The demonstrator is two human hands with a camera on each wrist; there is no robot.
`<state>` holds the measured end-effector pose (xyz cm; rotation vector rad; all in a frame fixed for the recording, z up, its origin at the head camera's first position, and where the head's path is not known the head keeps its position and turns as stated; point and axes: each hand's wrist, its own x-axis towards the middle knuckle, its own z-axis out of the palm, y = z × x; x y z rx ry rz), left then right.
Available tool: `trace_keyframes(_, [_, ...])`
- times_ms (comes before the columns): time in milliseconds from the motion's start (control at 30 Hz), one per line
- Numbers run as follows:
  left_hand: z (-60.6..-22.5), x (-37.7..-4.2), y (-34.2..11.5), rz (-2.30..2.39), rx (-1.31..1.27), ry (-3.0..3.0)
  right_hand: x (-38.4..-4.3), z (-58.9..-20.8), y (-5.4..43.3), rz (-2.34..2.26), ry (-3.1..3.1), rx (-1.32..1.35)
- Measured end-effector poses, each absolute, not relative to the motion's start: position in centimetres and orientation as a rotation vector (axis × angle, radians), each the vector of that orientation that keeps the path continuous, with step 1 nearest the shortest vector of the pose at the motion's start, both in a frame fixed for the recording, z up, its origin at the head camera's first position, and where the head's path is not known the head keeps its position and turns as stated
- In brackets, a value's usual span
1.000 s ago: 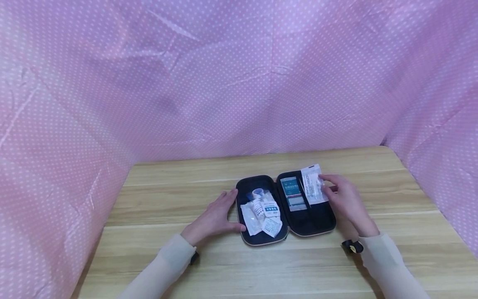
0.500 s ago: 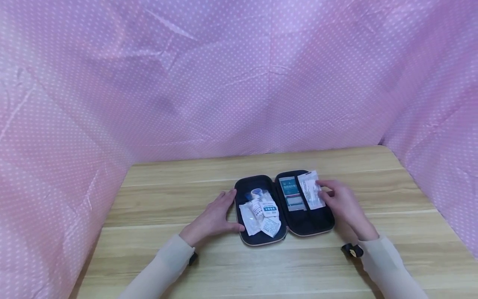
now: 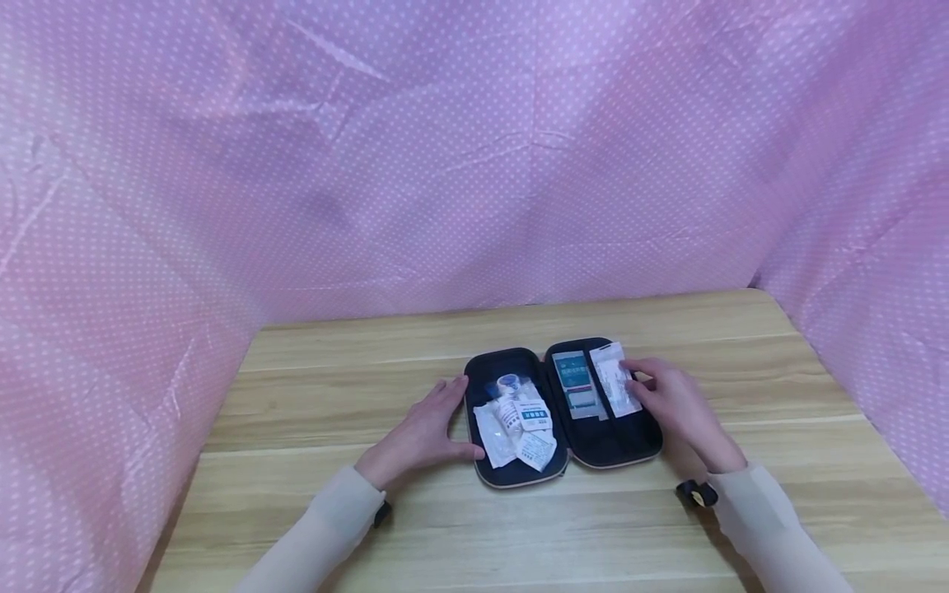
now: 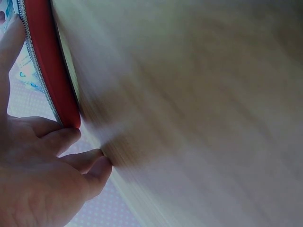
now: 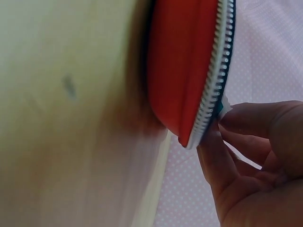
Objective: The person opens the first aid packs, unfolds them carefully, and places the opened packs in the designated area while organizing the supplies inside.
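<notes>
In the head view a small first-aid case (image 3: 482, 473), black inside, lies unfolded on the table; its outside is red in the wrist views. My left hand (image 3: 421, 436) rests along the case's left side, fingers spread and thumb at the front left rim. Between thumb and fingers my right hand (image 3: 676, 405) pinches the right edge of a white printed packet (image 3: 614, 380), which lies over the right half beside a black elastic strap. Left of that strap sit teal sachets (image 3: 574, 379). The left half holds white packets (image 3: 535, 449) and a clear-wrapped roll (image 3: 509, 383).
The wooden table (image 3: 334, 362) extends around the case on every side. A pink dotted cloth (image 3: 445, 165) hangs behind it and at both sides. A silvery zip (image 5: 215, 75) runs along the case's rim in the right wrist view.
My right hand has moved left and slightly toward me with the white packet, bringing it further inside the case's right half. The left hand has stayed at the case's side.
</notes>
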<state>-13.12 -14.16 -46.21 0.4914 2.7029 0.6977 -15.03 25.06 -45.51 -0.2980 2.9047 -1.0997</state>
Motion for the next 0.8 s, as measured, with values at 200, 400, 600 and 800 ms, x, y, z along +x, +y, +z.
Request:
trace_keyframes(200, [-46.3,-13.1,-14.2,0.692,0.500,2.706,-15.5,-45.5,24.7,-1.070,2.894,-0.317])
trace_keyframes(400, [-46.3,-13.1,-14.2,0.692,0.507,2.709,-15.9,-45.5,24.3,-1.026,2.903,-0.328])
trace_keyframes(600, [-46.3,-13.1,-14.2,0.716,0.522,2.711,-16.3,-45.6,23.6,-1.002,2.904,-0.340])
trace_keyframes(800, [-46.3,-13.1,-14.2,0.710,0.514,2.714,-16.4,-45.6,23.1,-0.987,2.884,-0.347])
